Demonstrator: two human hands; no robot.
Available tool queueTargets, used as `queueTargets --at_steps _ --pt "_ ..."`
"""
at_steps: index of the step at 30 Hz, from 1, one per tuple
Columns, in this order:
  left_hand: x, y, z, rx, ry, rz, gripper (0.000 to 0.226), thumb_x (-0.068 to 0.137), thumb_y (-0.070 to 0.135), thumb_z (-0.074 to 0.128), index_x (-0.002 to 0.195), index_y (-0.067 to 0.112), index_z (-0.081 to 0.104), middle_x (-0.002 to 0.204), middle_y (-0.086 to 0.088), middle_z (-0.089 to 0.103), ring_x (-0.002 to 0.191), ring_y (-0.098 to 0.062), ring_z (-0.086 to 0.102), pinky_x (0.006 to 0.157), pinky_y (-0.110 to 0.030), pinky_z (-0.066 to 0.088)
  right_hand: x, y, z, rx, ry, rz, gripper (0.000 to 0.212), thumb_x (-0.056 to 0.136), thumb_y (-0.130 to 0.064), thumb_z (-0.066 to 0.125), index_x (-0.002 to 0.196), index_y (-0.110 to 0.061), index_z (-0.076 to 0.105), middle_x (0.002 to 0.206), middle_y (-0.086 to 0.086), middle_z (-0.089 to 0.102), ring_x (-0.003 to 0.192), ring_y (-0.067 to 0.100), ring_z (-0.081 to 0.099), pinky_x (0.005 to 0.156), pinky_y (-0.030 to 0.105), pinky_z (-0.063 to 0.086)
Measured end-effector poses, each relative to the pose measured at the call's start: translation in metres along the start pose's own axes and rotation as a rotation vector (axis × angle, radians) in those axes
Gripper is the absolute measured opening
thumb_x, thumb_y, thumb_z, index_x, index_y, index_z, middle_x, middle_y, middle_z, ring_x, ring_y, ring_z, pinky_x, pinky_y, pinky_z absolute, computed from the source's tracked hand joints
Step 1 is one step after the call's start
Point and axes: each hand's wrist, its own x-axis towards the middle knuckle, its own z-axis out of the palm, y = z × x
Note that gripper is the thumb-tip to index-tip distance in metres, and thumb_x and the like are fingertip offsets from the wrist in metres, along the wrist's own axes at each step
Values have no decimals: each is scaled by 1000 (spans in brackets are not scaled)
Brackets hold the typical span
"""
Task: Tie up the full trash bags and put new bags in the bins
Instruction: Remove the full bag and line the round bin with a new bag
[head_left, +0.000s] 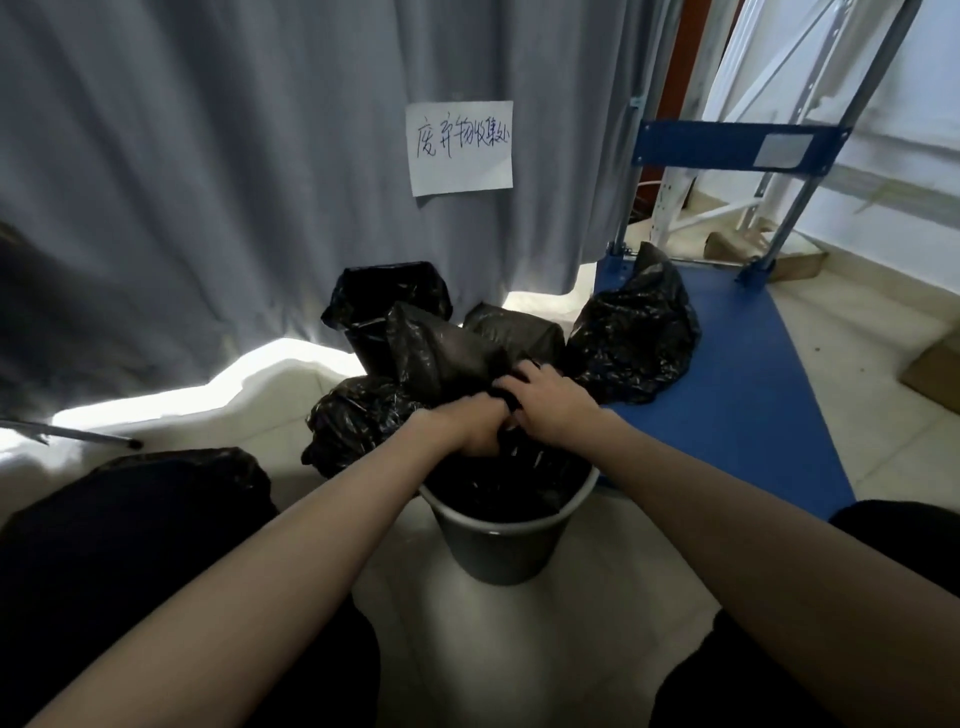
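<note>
Both hands (511, 410) seemingly grip bag (498, 483) above bin rim (519, 527)

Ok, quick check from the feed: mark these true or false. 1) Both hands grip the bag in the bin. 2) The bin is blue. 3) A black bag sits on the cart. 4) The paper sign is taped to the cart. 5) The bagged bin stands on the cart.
1) Both the left hand and right hand grip the bag in the bin: true.
2) False: the bin is grey.
3) A black bag sits on the cart: true.
4) False: the sign hangs on the curtain.
5) False: it stands on the floor beside the cart.
</note>
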Motion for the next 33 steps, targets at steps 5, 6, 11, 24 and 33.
queueTargets --at_steps 5,6,11,24,33 --pt "-12 -19 -2 280 335 37 56 77 43 72 126 25 54 153 -6 27 138 -30 28 113 -44 31 4 12 28 -61 -333 93 59 100 -55 27 154 -36 13 164 8 2 145 38 21 118 47 19" --pt "-13 -22 3 301 357 -19 74 75 50 72 139 26 44 158 -8 16 144 -34 17 117 -47 23 4 12 31 -72 -334 104 61 99 -57 26 154 -36 10 164 8 0 146 38 19 119 47 18" --pt "-3 -34 32 250 141 -225 99 79 67 58 156 29 7 163 -10 -9 148 -41 -8 121 -52 4 -1 7 40 -60 -324 148 66 99 -57 30 155 -29 12 164 10 1 145 36 20 118 47 21" --pt "32 -33 53 184 -340 -221 67 72 49 79 128 19 59 132 -5 58 118 -27 58 93 -35 48 2 3 27 38 -410 191 36 100 -20 42 130 -3 52 136 22 45 117 36 54 97 41 43" --pt "28 -23 33 118 2 -35 25 89 22 58 111 13 64 116 -14 62 105 -34 62 76 -37 45 2 7 18 164 -157 97 29 93 -32 52 93 -5 64 95 13 64 92 29 61 79 38 49"
